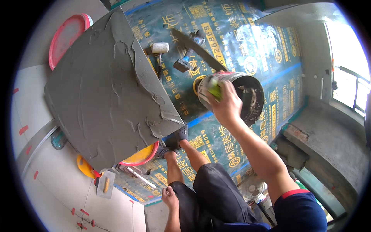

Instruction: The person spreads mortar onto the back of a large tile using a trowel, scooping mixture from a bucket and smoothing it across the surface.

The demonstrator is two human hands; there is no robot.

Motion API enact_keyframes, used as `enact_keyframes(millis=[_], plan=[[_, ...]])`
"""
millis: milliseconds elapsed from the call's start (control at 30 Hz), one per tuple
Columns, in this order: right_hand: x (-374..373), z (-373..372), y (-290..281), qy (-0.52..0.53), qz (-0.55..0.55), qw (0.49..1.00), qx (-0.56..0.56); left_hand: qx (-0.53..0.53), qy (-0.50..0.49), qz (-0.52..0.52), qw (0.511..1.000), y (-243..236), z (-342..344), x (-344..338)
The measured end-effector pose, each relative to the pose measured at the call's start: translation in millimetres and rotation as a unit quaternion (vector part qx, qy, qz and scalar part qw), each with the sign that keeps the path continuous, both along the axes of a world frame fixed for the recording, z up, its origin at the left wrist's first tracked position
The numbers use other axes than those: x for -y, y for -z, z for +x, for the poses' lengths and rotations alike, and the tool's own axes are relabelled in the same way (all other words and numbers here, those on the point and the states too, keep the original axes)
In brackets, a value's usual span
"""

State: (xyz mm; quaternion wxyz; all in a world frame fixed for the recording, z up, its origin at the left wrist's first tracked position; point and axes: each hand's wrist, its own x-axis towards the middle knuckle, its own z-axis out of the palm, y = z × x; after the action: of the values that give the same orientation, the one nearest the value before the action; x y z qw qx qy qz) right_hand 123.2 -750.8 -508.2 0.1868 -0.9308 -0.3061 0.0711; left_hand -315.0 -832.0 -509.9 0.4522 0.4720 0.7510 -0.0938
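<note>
My right hand is closed around a blurred lime-green thing, perhaps a tool's handle, at the near side of a bucket. This bucket has dark residue inside its wall. Just beyond the hand, a long grey blade slants up to the left; whether it joins the green thing I cannot tell. My left hand rests by my left knee, fingers curled in, with nothing visible in them. At left lies a large slab coated in grey mortar, with ridges and a thicker lump along its right edge.
Printed green sheeting covers the floor. On it lie a white-headed mallet and a blue cordless power tool. Round red-rimmed tubs show beside the slab. A wooden-handled trowel and a white stick lie nearer. A fan stands at right.
</note>
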Motion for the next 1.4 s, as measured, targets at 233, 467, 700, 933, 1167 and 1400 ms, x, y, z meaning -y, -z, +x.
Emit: enact_keyframes(millis=[233, 467, 700, 933, 1167, 1400], plan=[[202, -42, -34, 0.093, -0.455, 0.86, -0.211, 0.049, -0.05, 0.005, 0.998, 6, -40, -16], [276, -51, 31, 0.024, -0.608, 0.77, -0.19, 0.074, -0.125, 0.116, 0.983, 38, -116, -91], [86, -92, 6, -0.002, -0.202, 0.932, -0.302, -0.037, -0.029, 0.324, 0.945, 68, -211, -230], [36, -119, 115, 0.298, 0.037, 0.759, -0.578, 0.092, -0.192, 0.157, 0.964, 122, -176, -285], [14, -150, 129, 0.36, 0.18, 0.681, -0.612, 0.279, -0.34, 0.001, 0.898, 117, -233, -322], [1, -146, 72, 0.463, 0.136, 0.72, -0.498, 0.316, -0.442, 0.005, 0.839, 82, -220, -315]])
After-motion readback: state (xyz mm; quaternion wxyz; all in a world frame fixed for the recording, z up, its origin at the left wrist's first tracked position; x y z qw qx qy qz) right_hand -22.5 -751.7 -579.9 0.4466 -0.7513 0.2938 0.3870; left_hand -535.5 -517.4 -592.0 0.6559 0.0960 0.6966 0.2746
